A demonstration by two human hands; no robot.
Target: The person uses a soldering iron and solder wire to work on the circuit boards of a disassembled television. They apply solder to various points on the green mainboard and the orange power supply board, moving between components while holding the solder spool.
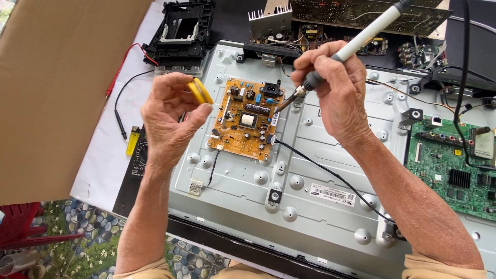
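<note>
Two hands are up over a big grey metal panel (310, 175) that lies flat on the bench. The left hand (168, 121) pinches a small round yellow tin (200, 91) between the thumb and the fingers. The tin stands on its edge, at the top of that hand. The right hand (330, 85) is closed around a soldering iron (356, 44) with a pale handle. The handle points up and away from the hand. The dark tip of the iron points down toward the left hand.

Between the two hands, a bit lower, sits an orange circuit board (248, 119) on the grey panel. The iron's tip is just beside the board's top right edge; I cannot tell if it touches. A thin black wire (330, 173) runs from the board, under the right arm.

To the right of the right hand there is a green circuit board (454, 165). Past both hands lie a black plastic frame (183, 28) and more boards. To the left of the left hand lie a yellow lighter (132, 139), a red wire (121, 64) and a large sheet of brown cardboard (57, 82).
</note>
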